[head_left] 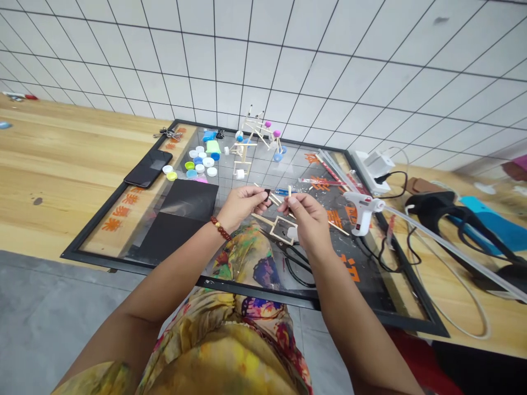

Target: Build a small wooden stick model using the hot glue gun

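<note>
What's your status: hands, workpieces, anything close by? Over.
Left hand pinching small black piece. Right hand holding pale stick. Scissors and small wooden frame lie close by.

Bracelet (221, 228) just behind left hand (247, 204): round, reddish-brown beads, a gold-coloured accent among them. Up the arm from bracelet: sleeve (99, 379), mottled yellow and olive. Bodyward of bracelet: loose, gathered garment (230, 356), mostly yellow; patterned cloth (263, 306) blotched purple-blue, red, green.
</note>
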Demonstrator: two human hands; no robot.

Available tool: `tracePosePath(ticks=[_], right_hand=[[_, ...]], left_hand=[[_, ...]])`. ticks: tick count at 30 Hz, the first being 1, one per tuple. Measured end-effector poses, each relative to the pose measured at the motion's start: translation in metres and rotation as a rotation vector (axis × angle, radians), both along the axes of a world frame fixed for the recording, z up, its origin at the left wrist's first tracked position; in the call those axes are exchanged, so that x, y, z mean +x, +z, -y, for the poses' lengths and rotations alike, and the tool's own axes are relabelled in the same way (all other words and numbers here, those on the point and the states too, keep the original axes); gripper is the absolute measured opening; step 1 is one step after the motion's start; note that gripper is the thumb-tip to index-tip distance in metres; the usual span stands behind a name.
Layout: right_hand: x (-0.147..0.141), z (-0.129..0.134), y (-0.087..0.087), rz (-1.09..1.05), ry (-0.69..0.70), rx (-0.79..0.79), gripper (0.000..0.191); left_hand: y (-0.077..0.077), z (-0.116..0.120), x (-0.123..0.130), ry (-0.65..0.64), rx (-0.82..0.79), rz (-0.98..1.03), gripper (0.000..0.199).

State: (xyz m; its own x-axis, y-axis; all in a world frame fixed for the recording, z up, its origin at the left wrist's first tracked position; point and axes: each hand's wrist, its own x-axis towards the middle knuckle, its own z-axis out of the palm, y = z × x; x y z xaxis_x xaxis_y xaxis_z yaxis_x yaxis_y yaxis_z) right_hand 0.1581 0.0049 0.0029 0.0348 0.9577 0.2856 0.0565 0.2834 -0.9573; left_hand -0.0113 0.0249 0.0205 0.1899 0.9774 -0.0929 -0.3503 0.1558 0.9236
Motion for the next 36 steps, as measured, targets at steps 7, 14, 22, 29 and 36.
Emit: tracePosePath(ticks=[7, 14, 22, 29, 36], right_hand=[[0.0005, -0.0029, -0.0030, -0.030, -0.048, -0.010, 0.018], [-0.0002, 0.0030, -0.0005, 0.353, -0.146, 0.282, 0.009], [-0.0004, 0.0043, 0.0010, 0.470, -0.175, 0.381, 0.008], [0.0016, 0.0025, -0.0025, 0.484, -0.190, 0.388, 0.008], [0.0019, 0.0018, -0.0021, 0.511, -0.208, 0.396, 0.009]], left_hand=[[-0.0001, -0.0001, 0.0007, 0.042, -0.021, 0.058, 0.008], [-0.0021, 0.0015, 0.0030, -0.029, -0.048, 0.051, 0.007], [0.0022, 0.0040, 0.0034, -0.066, -0.054, 0.019, 0.006], [0.0024, 0.0036, 0.0037, -0.065, -0.064, 0.005, 0.007], [-0.0009, 0.0032, 0.0028, -0.078, -0.045, 0.013, 0.009]])
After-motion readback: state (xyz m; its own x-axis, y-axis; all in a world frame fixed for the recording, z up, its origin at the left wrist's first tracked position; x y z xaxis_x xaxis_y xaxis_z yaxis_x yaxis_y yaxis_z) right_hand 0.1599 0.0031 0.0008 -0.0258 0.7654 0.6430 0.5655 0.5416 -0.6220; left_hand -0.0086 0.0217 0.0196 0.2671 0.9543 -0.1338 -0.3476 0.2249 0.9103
